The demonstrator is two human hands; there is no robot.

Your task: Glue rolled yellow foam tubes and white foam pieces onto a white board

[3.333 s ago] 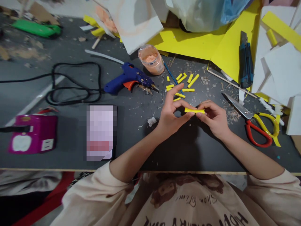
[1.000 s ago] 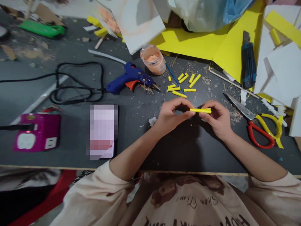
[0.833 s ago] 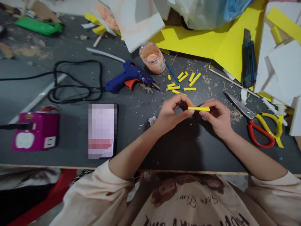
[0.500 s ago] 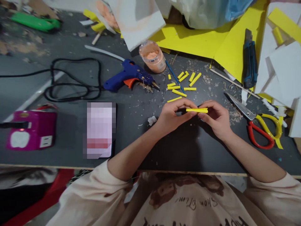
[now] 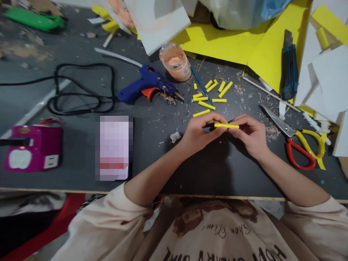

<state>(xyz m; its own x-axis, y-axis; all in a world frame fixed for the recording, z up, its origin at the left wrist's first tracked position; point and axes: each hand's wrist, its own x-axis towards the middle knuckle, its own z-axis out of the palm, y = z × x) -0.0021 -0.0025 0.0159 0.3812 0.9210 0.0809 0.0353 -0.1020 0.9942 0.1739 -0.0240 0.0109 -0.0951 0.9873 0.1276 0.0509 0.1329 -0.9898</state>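
Observation:
A short yellow paper roll point(image 5: 226, 125) lies level between my two hands, above the dark tabletop. My left hand point(image 5: 201, 132) pinches its left part between thumb and fingers. On the other end, the thumb and fingertips of my right hand point(image 5: 250, 132) are closed too. Several similar yellow rolls point(image 5: 206, 105) lie scattered just beyond my hands, around a thin blue stick point(image 5: 199, 81). To the right of my right hand rest scissors point(image 5: 290, 134) with one red and one yellow handle, blades pointing up and left.
A blue glue gun point(image 5: 149, 85) and a jar of peach paint point(image 5: 175, 63) stand beyond my left hand. A phone point(image 5: 114, 145), a magenta power box point(image 5: 34, 148) and a black cable point(image 5: 81, 65) are at left. A utility knife point(image 5: 289, 69) lies on yellow sheet point(image 5: 223, 45) at right.
The yellow roll's right end looked slightly flared before; now the roll looks even and tighter between my fingertips. My hands hold nearly the same place, and the view has shifted slightly.

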